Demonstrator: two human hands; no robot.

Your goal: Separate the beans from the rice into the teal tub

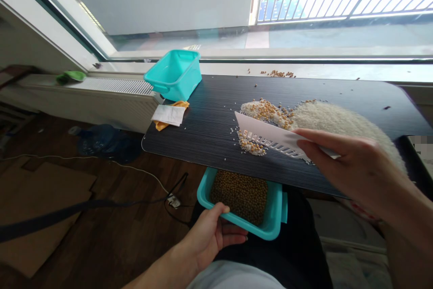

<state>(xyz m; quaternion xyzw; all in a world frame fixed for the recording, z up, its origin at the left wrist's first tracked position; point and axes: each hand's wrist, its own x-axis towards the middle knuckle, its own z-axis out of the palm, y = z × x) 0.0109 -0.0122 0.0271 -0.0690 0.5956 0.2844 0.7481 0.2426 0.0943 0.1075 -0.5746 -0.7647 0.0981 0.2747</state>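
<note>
My left hand (216, 230) grips the near rim of a turquoise plastic tub (273, 230), thumb over the edge and fingers underneath. The tub sits just below the table's front edge, holding many small round tan beans (240, 194). Over the table, my right hand (341, 153) pinches a white slotted plastic strip (267, 132). Behind the strip lies a mixed heap of rice and tan beans (267, 109); a smaller mixed pile (251, 145) is on its near side. A large mound of white rice (341, 117) spreads to the right, partly hidden by my right hand.
A second turquoise tub (179, 75) stands at the dark table's (209, 122) back left corner. A white folded cloth (169, 114) lies over a yellow one nearby. Loose beans (280, 74) rest on the windowsill. Below left are a water bottle (104, 140) and cardboard (43, 208).
</note>
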